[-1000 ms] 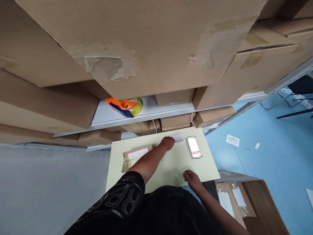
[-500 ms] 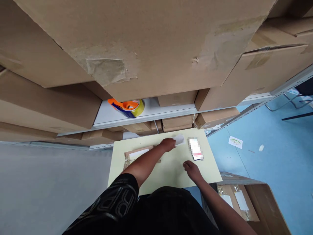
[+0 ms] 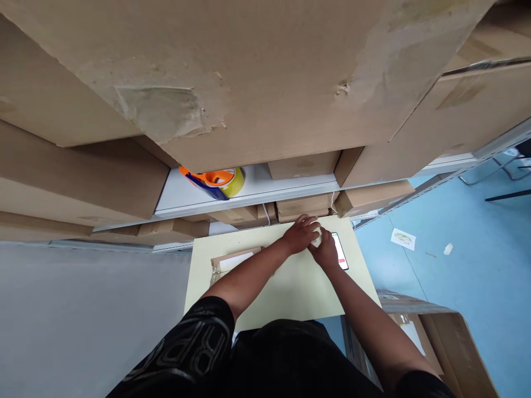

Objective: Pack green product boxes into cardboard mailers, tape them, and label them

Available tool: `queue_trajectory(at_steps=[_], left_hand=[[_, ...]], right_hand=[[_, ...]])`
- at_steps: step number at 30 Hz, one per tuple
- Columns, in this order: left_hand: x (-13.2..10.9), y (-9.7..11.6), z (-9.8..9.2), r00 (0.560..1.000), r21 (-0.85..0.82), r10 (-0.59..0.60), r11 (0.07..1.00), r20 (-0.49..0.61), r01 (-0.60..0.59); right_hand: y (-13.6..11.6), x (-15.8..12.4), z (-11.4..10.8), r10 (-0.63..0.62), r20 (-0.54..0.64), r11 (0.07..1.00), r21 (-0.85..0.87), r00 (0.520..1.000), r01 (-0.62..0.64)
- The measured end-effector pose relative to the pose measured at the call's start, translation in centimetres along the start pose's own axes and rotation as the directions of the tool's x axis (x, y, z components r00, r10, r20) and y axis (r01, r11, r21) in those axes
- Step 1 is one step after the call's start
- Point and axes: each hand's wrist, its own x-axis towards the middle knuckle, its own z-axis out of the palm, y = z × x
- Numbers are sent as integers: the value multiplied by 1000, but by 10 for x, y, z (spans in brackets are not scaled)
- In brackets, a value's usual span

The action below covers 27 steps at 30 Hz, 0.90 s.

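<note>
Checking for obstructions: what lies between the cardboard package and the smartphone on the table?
In the head view: the left forearm, left hand and right hand, with a pale slip, mostly hidden, between the hands.

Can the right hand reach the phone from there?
Likely yes: the right hand is just beside the phone and nothing visible blocks the way, though it looks busy alongside the left hand.

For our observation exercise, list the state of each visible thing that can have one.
Left hand: fingers bent
Right hand: fingers bent
Pale item between them: mostly hidden
Phone: screen lit
Tape dispenser: loaded
Table parcel: lying flat, partly hidden
Lower-right carton: open
Overhead carton: scuffed
Floor card: flat
</note>
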Motion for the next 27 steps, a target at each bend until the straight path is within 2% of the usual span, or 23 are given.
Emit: queue_trajectory(at_steps=[2, 3, 5, 7, 9, 11, 14, 16, 18, 21, 23, 25, 27], left_hand=[[2, 4, 9, 997, -23, 13, 1000, -74, -14], [2, 5, 15, 993, -30, -18, 999, -121, 14], [1, 4, 28, 964, -60, -144, 989, -225, 133], [-2, -1, 42, 909, -116, -309, 951, -282, 287], [-5, -7, 56, 871, -141, -443, 896, -213, 422], [-5, -13, 70, 856, -84, -515, 856, -53, 510], [-2, -19, 86, 819, 52, -552, 833, 156, 551], [1, -21, 93, 805, 109, -554, 832, 211, 544], [3, -22, 97, 808, 140, -541, 841, 233, 523], [4, -22, 98, 818, 164, -524, 851, 236, 498], [3, -22, 97, 821, 164, -520, 854, 234, 494], [2, -21, 96, 822, 153, -520, 854, 233, 496], [1, -19, 94, 819, 135, -524, 852, 235, 506]], right_hand=[[1, 13, -1, 66, 22, 997, 27, 998, -66], [2, 18, -2, 105, 43, 993, 41, 994, -107], [4, 26, -5, 183, 71, 980, 67, 981, -187], [5, 30, -10, 245, 72, 963, 94, 967, -251], [6, 33, -15, 292, 49, 947, 129, 955, -296], [8, 34, -20, 322, 14, 932, 172, 947, -319], [14, 33, -26, 354, -51, 916, 220, 934, -335], [20, 32, -28, 387, -71, 899, 251, 919, -359], [26, 32, -28, 480, -61, 826, 366, 875, -428], [37, 32, -30, 695, 38, 540, 633, 718, -555], [45, 30, -37, 774, 81, 394, 714, 628, -579], [51, 25, -48, 802, 72, 360, 734, 592, -576], [55, 15, -63, 795, 86, 337, 760, 600, -555]])
